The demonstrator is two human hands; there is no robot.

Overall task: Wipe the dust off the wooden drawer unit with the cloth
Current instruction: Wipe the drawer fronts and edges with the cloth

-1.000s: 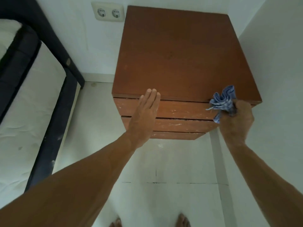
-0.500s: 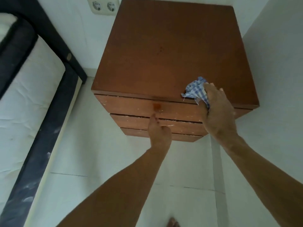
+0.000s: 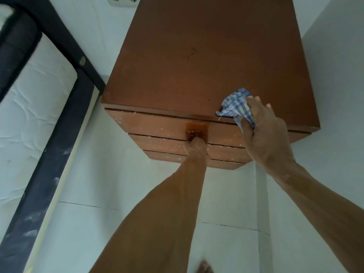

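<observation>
The white tiled floor (image 3: 94, 186) carries a dark-framed bed (image 3: 51, 146) on the left and the wooden drawer unit (image 3: 206, 66), which stands against the wall in the corner. Its three drawer fronts face the person, the top drawer (image 3: 153, 125) speckled with pale marks.

The right grip (image 3: 264, 133) lies over the unit's front right top edge. Its fingers and thumb are curled around the bunched blue-checked cloth (image 3: 237, 104), and the cloth is pressed onto the top surface just at that edge.

The left grip (image 3: 196, 148) meets the lower edge of the top drawer at a darker patch. Its fingers are hidden, so I cannot tell whether they are apart or together.

A wall socket (image 3: 122, 1) shows at the upper edge.
</observation>
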